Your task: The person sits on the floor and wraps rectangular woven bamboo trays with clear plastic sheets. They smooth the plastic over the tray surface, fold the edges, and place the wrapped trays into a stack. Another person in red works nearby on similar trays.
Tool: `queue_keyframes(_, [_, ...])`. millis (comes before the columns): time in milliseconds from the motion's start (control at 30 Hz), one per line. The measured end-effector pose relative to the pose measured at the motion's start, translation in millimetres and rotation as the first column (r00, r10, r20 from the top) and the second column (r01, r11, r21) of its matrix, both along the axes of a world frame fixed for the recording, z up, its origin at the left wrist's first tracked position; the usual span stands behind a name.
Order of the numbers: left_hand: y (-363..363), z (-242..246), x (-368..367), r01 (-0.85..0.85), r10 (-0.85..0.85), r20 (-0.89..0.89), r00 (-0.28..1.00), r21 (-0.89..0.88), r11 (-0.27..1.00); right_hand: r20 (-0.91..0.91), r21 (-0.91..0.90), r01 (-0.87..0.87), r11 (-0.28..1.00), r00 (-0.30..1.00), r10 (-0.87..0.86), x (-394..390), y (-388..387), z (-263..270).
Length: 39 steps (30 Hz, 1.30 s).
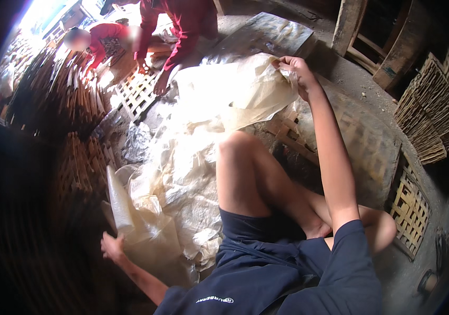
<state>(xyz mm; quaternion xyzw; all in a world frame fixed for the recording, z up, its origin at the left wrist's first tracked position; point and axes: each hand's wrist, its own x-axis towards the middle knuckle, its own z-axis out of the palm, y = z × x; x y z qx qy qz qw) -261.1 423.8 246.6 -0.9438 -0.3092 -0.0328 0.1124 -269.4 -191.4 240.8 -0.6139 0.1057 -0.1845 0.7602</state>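
My right hand [297, 75] is raised at the upper right of the view and pinches the edge of a translucent plastic sheet [263, 96]. Part of that sheet is washed out by bright light. At the lower left, my left hand [113, 246] is beside the lower end of a rolled, pale plastic piece [120, 204]; whether its fingers grip it cannot be told. Crumpled clear plastic [193, 189] spreads over the floor between my two hands, left of my bent knee.
Two people in red [198, 23] work at the upper left near a woven bamboo lattice [139, 90] and bundled strips [59, 86]. A plastic-covered board [260, 35] lies ahead. Stick panels [431, 110], another lattice [410, 208] and a wooden frame [390, 51] are at right.
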Motion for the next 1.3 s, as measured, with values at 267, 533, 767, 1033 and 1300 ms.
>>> queue_keyframes(267, [-381,-13,1,0.686,-0.652,0.756,0.046,-0.499,-0.53,0.037,-0.107,0.01,0.994,0.999,-0.006,-66,-23,1])
queue_keyframes(533, [-524,-84,-30,0.658,-0.605,0.795,-0.027,-0.442,-0.61,-0.046,0.164,0.405,0.9,0.914,-0.403,-145,-39,-29])
queue_keyframes(767, [-515,-78,-31,0.568,-0.587,0.792,0.167,-0.564,-0.6,-0.075,-0.431,0.414,0.802,0.869,-0.489,-179,-32,-52])
queue_keyframes(1033, [-509,-58,-22,0.644,-0.657,0.744,0.12,-0.562,-0.519,-0.086,-0.57,0.498,0.654,0.755,-0.65,-190,-66,-75])
queue_keyframes(1300, [-476,-33,79,0.845,-0.43,0.889,0.16,-0.349,-0.406,0.012,-0.461,0.736,0.497,0.564,-0.825,-256,-177,-63])
